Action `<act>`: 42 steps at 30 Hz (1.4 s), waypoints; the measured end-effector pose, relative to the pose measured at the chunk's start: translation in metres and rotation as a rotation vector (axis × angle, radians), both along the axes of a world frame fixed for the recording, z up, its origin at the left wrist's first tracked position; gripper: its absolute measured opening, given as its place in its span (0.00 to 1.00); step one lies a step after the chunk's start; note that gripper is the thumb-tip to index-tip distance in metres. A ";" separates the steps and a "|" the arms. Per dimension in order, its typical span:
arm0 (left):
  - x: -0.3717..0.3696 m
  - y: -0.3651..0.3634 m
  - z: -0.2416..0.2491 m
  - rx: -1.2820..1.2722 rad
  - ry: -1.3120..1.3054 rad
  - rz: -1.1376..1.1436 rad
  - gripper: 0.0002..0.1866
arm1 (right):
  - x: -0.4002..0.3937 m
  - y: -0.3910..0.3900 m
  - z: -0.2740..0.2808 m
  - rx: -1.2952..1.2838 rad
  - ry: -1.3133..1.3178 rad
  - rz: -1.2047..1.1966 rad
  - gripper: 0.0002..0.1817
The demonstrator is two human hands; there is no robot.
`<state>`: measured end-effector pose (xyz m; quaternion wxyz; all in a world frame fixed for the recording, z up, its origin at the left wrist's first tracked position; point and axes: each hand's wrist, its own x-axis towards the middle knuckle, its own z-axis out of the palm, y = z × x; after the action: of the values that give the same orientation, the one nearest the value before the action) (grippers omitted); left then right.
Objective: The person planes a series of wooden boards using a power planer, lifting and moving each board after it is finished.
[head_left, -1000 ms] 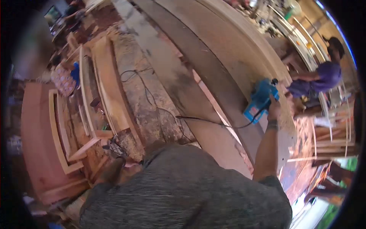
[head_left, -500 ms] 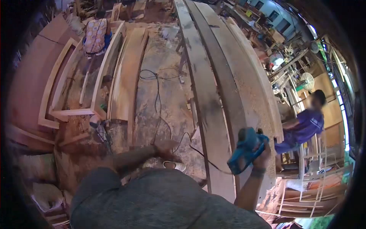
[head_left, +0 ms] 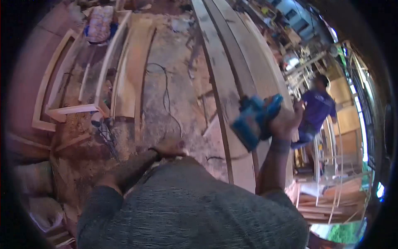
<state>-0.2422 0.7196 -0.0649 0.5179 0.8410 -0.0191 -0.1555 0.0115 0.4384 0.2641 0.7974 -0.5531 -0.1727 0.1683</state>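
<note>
A blue electric hand planer (head_left: 251, 122) is in my right hand (head_left: 286, 121), whose fingers wrap round its handle. The planer is tilted and held over the long boards, its outline smeared by motion. Below it run a pale plank (head_left: 226, 103) and a darker plank beside it (head_left: 244, 79), both stretching away from me. My left hand (head_left: 171, 146) is low in front of my body, above the dusty floor. Its fingers are blurred, so I cannot make out whether they hold anything. A dark cord (head_left: 167, 99) lies on the floor just beyond the left hand.
On the left are wooden frames (head_left: 74, 108) and a wide brown board (head_left: 128, 83). Another person in a purple shirt (head_left: 318, 108) stands at the right, beyond the boards. Stacked timber (head_left: 331, 203) lies at the lower right. A patterned bundle (head_left: 99, 25) is at the back left.
The planer and my right hand have moved up and away from me. My left hand has shifted slightly left and upward in view. The other person has turned and shifted left in view.
</note>
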 end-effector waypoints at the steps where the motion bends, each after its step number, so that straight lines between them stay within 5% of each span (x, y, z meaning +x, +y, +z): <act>1: 0.008 -0.009 0.033 0.150 -0.110 0.020 0.48 | 0.016 0.004 0.007 0.241 0.243 0.196 0.37; 2: 0.023 -0.016 0.043 0.100 -0.253 -0.032 0.55 | 0.032 0.008 0.014 0.440 0.526 0.355 0.39; 4: 0.052 -0.030 0.058 -0.020 -0.387 -0.094 0.62 | 0.025 0.048 0.039 0.403 0.423 0.174 0.40; 6: 0.083 -0.037 0.075 -0.146 -0.366 -0.113 0.63 | 0.046 0.058 0.040 0.642 0.511 0.571 0.41; 8: 0.112 -0.034 0.080 -0.126 -0.305 -0.214 0.47 | 0.081 0.071 0.031 0.668 0.510 0.615 0.40; 10: 0.152 -0.012 0.079 0.151 -0.047 -0.467 0.37 | 0.116 0.081 0.018 0.482 0.421 0.310 0.36; 13: 0.164 0.032 0.057 0.259 -0.030 -0.348 0.24 | 0.147 0.117 0.009 0.320 0.418 0.184 0.25; 15: 0.173 0.081 0.010 0.243 -0.152 -0.144 0.22 | 0.197 0.126 -0.034 0.001 0.228 -0.018 0.28; 17: 0.169 0.124 0.000 0.357 -0.184 0.076 0.19 | 0.252 0.111 -0.096 -0.022 0.474 0.116 0.22; 20: 0.193 0.177 0.072 0.401 -0.136 0.199 0.17 | 0.252 0.145 -0.100 -0.928 -0.176 0.095 0.16; 23: 0.224 0.208 0.103 0.443 -0.054 0.219 0.17 | 0.271 0.175 -0.120 -0.965 -0.359 0.114 0.15; 27: 0.264 0.237 0.116 0.452 -0.122 0.255 0.17 | 0.313 0.196 -0.151 -0.806 0.056 0.078 0.16; 30: 0.299 0.281 0.074 0.459 -0.320 0.216 0.10 | 0.340 0.233 -0.164 -0.777 0.135 -0.001 0.19; 33: 0.335 0.337 0.067 0.491 -0.207 0.138 0.10 | 0.374 0.283 -0.168 -0.802 0.116 0.000 0.20; 38: 0.405 0.441 0.081 0.259 -0.353 0.407 0.14 | 0.452 0.393 -0.172 -0.851 0.138 -0.020 0.25; 42: 0.497 0.520 0.143 0.089 -0.291 0.546 0.23 | 0.508 0.480 -0.170 -1.116 -0.237 -0.051 0.29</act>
<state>0.2546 1.2393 0.0777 0.4948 0.8504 0.1403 0.1106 0.5190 0.9184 0.0944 0.3636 -0.9095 -0.1326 0.1514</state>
